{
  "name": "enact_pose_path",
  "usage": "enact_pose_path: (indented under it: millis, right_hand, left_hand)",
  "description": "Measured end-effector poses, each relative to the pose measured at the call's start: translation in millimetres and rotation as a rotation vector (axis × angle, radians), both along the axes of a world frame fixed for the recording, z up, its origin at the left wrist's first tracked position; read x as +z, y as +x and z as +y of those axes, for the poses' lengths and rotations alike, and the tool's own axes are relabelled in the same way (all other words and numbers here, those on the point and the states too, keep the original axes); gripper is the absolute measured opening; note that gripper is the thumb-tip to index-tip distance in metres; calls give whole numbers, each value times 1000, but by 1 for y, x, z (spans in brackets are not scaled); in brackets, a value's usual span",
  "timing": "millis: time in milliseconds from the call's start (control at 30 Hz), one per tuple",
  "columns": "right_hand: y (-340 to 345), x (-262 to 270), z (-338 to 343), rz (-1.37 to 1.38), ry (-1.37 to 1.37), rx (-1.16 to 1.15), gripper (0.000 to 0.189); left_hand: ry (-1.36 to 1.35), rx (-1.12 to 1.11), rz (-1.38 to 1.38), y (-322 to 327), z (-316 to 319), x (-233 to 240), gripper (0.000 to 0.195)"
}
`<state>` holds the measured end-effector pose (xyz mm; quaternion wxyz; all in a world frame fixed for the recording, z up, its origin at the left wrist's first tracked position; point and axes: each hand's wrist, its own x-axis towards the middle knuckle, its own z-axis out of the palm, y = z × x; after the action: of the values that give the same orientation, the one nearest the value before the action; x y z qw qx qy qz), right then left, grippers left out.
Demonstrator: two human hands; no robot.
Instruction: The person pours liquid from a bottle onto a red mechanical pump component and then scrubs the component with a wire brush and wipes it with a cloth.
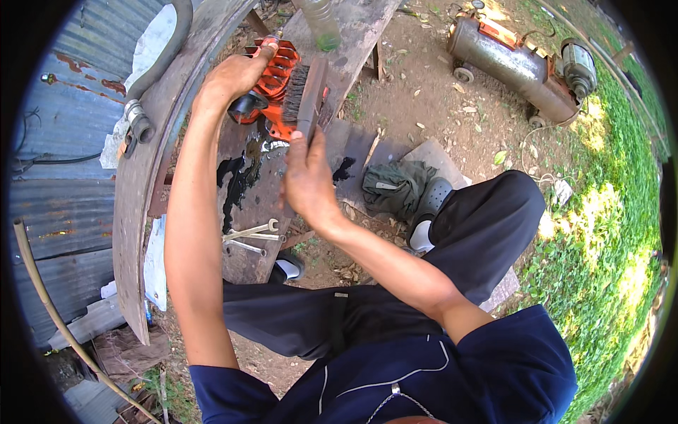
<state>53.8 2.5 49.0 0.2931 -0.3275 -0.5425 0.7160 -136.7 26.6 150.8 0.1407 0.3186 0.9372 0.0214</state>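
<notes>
At the top of the wooden bench, an orange finned metal machine part [275, 74] stands with a black round fitting at its left. My left hand [235, 77] is closed around a small red piece at its top, which has a metal tip; its exact kind I cannot tell. My right hand [310, 183] grips a wooden-backed bristle brush [313, 93], and its dark bristles face the orange part's right side, seemingly touching it. Dark, wet liquid [238, 175] lies on the bench below the part. Several combination wrenches [257, 231] lie nearer to me on the bench.
A clear plastic bottle [323, 26] stands behind the brush. A curved plank [130, 222] with a thick hose [172, 53] borders the left. A dark green cloth [397, 185] lies beside my foot. An air compressor [508, 69] sits on the ground at upper right.
</notes>
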Motion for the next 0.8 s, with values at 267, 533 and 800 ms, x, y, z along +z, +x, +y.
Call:
enact_pose_path:
  millis: [267,533,800]
  right_hand:
    - [-5,27,-3,18,196,-51,49]
    - [-49,17,44,-89,83,11,44]
    - [-57,23,55,35,-80,58,56]
  left_hand:
    - [117,45,-103,-1,-10,-6,93]
    - [116,88,-27,4,-5,-8,91]
    - [135,119,86,4,9,-10,93]
